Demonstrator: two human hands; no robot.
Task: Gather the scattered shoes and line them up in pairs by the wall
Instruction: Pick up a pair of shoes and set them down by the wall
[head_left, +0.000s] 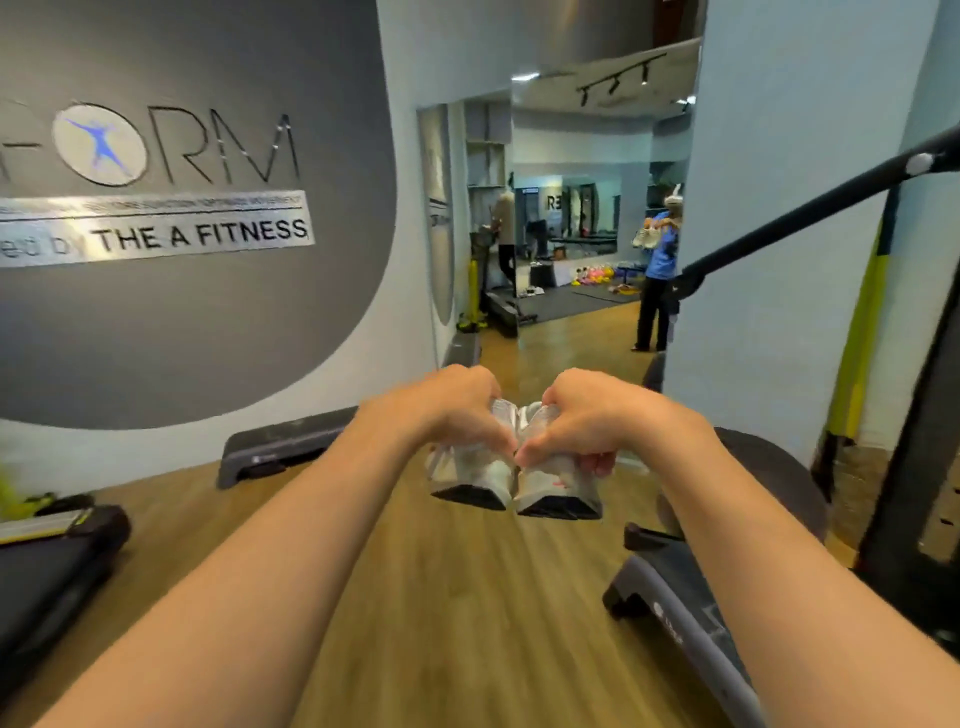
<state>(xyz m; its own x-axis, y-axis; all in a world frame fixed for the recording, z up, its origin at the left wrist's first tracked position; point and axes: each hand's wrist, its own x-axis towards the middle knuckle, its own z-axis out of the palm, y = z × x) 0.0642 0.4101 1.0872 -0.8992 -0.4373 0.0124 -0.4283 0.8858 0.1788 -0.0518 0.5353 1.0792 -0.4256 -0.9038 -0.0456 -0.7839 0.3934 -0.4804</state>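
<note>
Arms out front, mid-air over the wood floor (467, 613). L hand (457, 410) curls round one white sneaker (475, 475); R hand (587, 418) grips the other sneaker (558, 486). The shoes are side by side, touching, dark soles lowest, prob. heels nearest, but it's blurry. Grey step platform (280, 447) sits by the logo wall (182, 322).

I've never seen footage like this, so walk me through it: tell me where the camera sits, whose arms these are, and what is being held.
One picture, from a camera worn on a person's head, looking forward and down. The bare arms are that person's own. The left hand has a grip on one pale shoe; the right hand holds the other shoe, side by side above the wooden floor. A grey step platform lies by the wall.
</note>
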